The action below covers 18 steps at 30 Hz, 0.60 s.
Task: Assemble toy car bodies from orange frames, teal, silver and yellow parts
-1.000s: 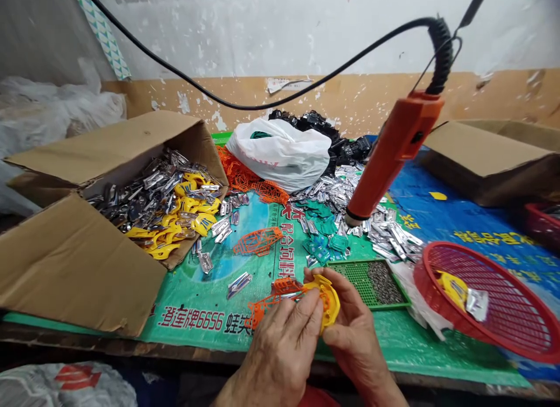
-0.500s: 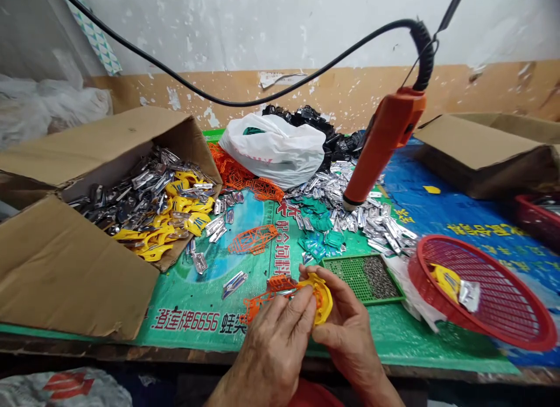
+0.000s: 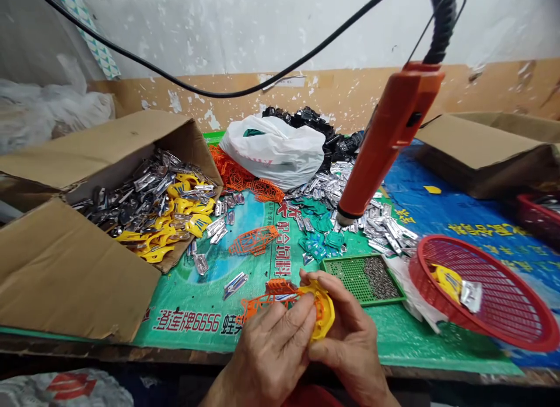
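In front of me, near the table's front edge, both hands meet at a curved yellow plastic shell [image 3: 326, 313]. My right hand [image 3: 350, 343] wraps round its right side, thumb below and fingers above. My left hand [image 3: 275, 343] is closed, its fingertips pressed against the inside of the shell, where a small orange plastic piece [image 3: 319, 306] shows. Those fingers hide part of both pieces. An orange plastic frame [image 3: 262, 302] and a silvery metal part lie just beyond my left hand. A green tray [image 3: 345, 276] of small dark metal bits sits past my right hand.
An orange-red powered screwdriver [image 3: 385, 144] hangs from a black cable over the table. Left is a cardboard box [image 3: 79, 273] spilling metal and yellow parts; right, a red basket [image 3: 503, 284]. A white bag [image 3: 280, 153], silver parts [image 3: 389, 229] and green pieces [image 3: 321, 244] lie behind.
The hanging screwdriver has swung closer and appears larger, its tip slightly left. My hands keep their grip on the yellow shell, which has turned only slightly.
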Motion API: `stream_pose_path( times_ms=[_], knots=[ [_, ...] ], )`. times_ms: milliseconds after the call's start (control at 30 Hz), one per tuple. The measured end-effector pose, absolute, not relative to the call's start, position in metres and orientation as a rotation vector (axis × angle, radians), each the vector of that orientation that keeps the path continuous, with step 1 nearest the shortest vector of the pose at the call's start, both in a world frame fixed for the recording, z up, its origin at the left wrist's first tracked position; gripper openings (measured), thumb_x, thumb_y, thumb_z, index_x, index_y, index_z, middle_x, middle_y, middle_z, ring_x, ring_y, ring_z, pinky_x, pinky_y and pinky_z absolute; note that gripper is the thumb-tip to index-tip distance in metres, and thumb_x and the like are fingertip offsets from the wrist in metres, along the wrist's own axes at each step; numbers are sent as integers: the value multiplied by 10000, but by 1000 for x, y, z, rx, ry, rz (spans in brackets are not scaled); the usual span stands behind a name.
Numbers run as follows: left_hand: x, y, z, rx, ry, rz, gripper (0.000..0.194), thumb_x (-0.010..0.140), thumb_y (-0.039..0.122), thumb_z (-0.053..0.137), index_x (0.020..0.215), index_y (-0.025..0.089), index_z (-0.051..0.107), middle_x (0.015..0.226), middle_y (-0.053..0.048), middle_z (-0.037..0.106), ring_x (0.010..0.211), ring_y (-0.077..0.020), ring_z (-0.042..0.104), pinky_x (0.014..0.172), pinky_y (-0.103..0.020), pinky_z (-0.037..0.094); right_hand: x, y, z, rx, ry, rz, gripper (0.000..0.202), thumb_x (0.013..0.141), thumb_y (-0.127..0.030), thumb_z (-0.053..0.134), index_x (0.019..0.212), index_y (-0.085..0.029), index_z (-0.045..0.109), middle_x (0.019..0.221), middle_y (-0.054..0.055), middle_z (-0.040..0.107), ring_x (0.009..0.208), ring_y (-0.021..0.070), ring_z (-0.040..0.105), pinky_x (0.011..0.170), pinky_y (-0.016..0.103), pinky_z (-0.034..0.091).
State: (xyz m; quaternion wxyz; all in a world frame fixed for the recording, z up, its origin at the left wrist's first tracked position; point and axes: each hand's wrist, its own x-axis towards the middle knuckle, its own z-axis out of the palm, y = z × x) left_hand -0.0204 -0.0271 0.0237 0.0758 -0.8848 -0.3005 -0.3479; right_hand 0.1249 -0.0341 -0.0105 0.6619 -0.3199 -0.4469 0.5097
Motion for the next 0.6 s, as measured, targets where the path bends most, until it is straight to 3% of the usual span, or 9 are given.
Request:
stream_pose_path(
  times_ms=[200, 300, 400, 467, 533, 600],
  knots=[
    [-27, -29, 22, -2616, -808, -1073, 290, 846, 118, 492, 1109, 68, 605, 1051, -126, 726, 648, -178, 579, 542, -310, 481, 141, -36, -12, -669, -1238, 1199, 704, 608, -388, 815, 1266, -394, 562, 1347, 17, 547, 1285, 250, 457, 1084, 395, 377],
    [-28, -32, 30, -2658, -796, -1058, 292, 810, 85, 506, 1080, 67, 616, 1040, -123, 731, 630, -175, 581, 536, -307, 480, 156, -31, -5, -621, -1388, 1220, 634, 672, -343, 785, 1262, -405, 561, 1357, 19, 537, 1277, 252, 466, 1049, 408, 411],
    [-27, -35, 42, -2805, -847, -1135, 290, 814, 44, 469, 1035, 105, 646, 1026, -110, 732, 704, -176, 618, 631, -307, 505, 166, -24, 8, -611, -1485, 1212, 425, 723, -258, 758, 1117, -386, 667, 1211, 29, 623, 1122, 230, 584, 934, 372, 489],
    [-27, -36, 49, -3012, -1019, -1240, 248, 840, 48, 460, 907, 138, 681, 913, -90, 734, 734, -164, 621, 691, -287, 493, 166, -18, 16, -602, -1481, 1263, 239, 722, -244, 762, 948, -318, 731, 1018, 33, 661, 938, 192, 633, 825, 321, 514],
    [-29, -33, 53, -3259, -1365, -1356, 218, 859, 102, 492, 756, 141, 681, 754, -60, 684, 692, -141, 583, 664, -251, 454, 162, -12, 19, -634, -1407, 1376, 88, 711, -246, 774, 781, -239, 722, 848, 15, 621, 784, 138, 599, 713, 259, 493],
    [-32, -29, 52, -3433, -1930, -1453, 229, 864, 216, 543, 687, 129, 660, 629, -17, 583, 592, -107, 498, 559, -215, 389, 155, -7, 19, -704, -1295, 1517, 147, 713, -283, 770, 689, -186, 661, 745, -8, 564, 679, 96, 532, 619, 214, 444]
  ],
)
